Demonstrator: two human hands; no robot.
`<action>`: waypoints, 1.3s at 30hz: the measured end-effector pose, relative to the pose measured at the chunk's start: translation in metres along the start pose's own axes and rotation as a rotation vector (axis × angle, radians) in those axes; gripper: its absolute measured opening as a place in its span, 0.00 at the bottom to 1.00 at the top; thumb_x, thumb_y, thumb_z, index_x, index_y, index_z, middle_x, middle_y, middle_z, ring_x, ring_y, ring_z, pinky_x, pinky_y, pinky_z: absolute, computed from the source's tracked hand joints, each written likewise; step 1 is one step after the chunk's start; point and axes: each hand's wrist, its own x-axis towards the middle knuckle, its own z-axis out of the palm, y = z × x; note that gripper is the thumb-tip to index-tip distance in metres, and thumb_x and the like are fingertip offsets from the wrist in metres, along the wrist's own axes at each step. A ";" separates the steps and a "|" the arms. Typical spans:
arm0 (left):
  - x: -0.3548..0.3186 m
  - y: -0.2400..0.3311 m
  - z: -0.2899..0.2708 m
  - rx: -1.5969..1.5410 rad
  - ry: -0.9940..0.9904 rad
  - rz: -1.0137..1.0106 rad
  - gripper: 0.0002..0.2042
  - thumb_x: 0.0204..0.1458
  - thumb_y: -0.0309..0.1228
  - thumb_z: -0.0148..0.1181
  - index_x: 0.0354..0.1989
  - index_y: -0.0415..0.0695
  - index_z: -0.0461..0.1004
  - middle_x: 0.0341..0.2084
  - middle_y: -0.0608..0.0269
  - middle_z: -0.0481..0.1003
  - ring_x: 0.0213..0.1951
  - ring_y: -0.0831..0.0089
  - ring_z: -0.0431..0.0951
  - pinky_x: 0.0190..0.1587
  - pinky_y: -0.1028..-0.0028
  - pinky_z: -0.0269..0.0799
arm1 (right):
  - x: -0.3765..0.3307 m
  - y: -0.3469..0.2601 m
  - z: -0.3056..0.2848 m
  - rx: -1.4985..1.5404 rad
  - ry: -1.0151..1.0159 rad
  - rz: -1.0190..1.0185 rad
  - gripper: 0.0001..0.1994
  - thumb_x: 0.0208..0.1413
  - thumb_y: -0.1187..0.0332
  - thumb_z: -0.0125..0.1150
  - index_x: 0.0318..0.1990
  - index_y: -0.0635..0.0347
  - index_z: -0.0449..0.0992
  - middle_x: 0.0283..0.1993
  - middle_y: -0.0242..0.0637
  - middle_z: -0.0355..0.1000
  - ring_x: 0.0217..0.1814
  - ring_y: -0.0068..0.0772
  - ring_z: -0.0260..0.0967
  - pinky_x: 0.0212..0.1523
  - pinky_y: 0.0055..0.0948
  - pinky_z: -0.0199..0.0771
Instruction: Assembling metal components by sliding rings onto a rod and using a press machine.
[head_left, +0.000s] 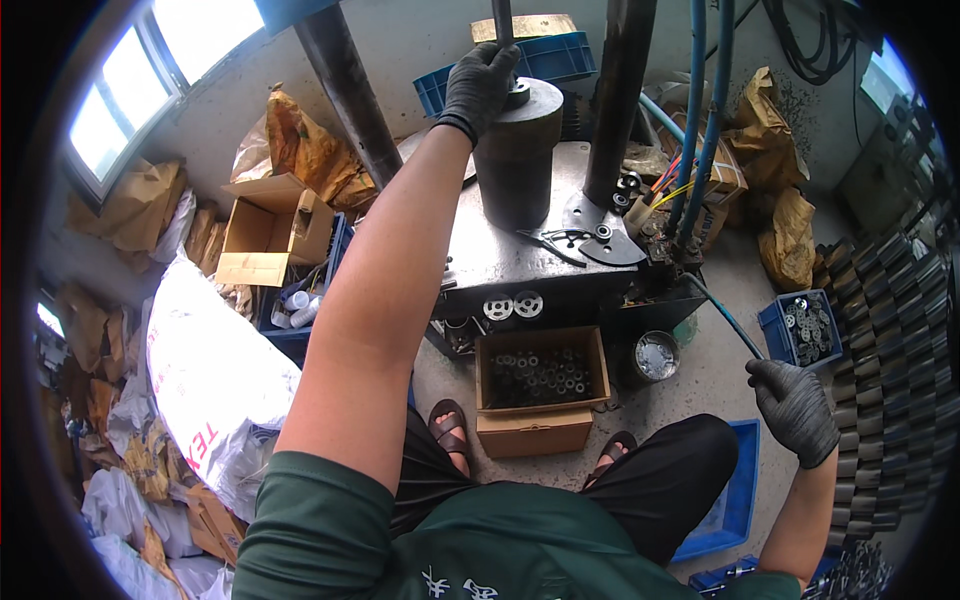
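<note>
My left hand (480, 88), in a dark glove, is reached out far over the press table (467, 240). Its fingers are closed around the lower part of an upright dark metal rod (503, 22). Beside the fingers a small dark ring (517, 95) rests on top of a thick metal cylinder (517, 170), which stands on the table. My right hand (795, 408), also gloved, is closed on the end of a long thin lever (725, 315) that slopes down from the machine's right side. What lies under the left palm is hidden.
Steel columns (345, 90) flank the cylinder. A cardboard box (540, 435) of small metal parts stands between my feet, beside a metal can (656, 357). Blue crates (800, 328) sit at right, near stacked dark tubes (870, 400). A white sack (210, 360) leans at left.
</note>
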 end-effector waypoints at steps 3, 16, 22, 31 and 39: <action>-0.001 0.004 0.000 -0.014 -0.008 -0.004 0.19 0.62 0.45 0.60 0.48 0.40 0.80 0.24 0.65 0.77 0.27 0.78 0.76 0.34 0.73 0.75 | -0.004 0.002 0.000 -0.044 0.006 -0.022 0.14 0.52 0.73 0.59 0.46 0.64 0.81 0.38 0.54 0.79 0.43 0.53 0.79 0.47 0.43 0.80; 0.002 -0.004 0.006 0.034 0.034 0.074 0.17 0.64 0.42 0.58 0.47 0.39 0.79 0.30 0.65 0.79 0.32 0.79 0.77 0.41 0.75 0.76 | 0.068 -0.006 -0.039 -0.235 0.753 -0.323 0.09 0.60 0.79 0.58 0.47 0.64 0.79 0.41 0.50 0.78 0.43 0.49 0.80 0.46 0.38 0.79; 0.001 -0.005 0.005 0.059 0.017 0.068 0.19 0.62 0.45 0.58 0.47 0.40 0.80 0.31 0.58 0.81 0.35 0.70 0.81 0.44 0.69 0.76 | 0.181 0.006 -0.094 -0.239 0.905 -0.265 0.10 0.64 0.66 0.59 0.48 0.57 0.80 0.44 0.49 0.80 0.49 0.49 0.79 0.49 0.38 0.78; 0.006 -0.005 0.002 -0.322 -0.098 -0.011 0.13 0.63 0.37 0.59 0.48 0.40 0.78 0.32 0.65 0.79 0.33 0.79 0.76 0.38 0.76 0.75 | 0.232 -0.015 -0.123 -0.235 0.671 0.095 0.35 0.62 0.30 0.45 0.51 0.52 0.82 0.47 0.49 0.80 0.54 0.54 0.76 0.57 0.47 0.73; -0.047 0.033 0.008 -0.021 0.013 0.133 0.12 0.61 0.29 0.62 0.51 0.40 0.75 0.38 0.65 0.78 0.42 0.79 0.77 0.46 0.76 0.73 | 0.228 -0.013 -0.117 -0.387 0.638 0.201 0.23 0.62 0.45 0.56 0.45 0.55 0.82 0.43 0.48 0.80 0.46 0.53 0.77 0.49 0.45 0.74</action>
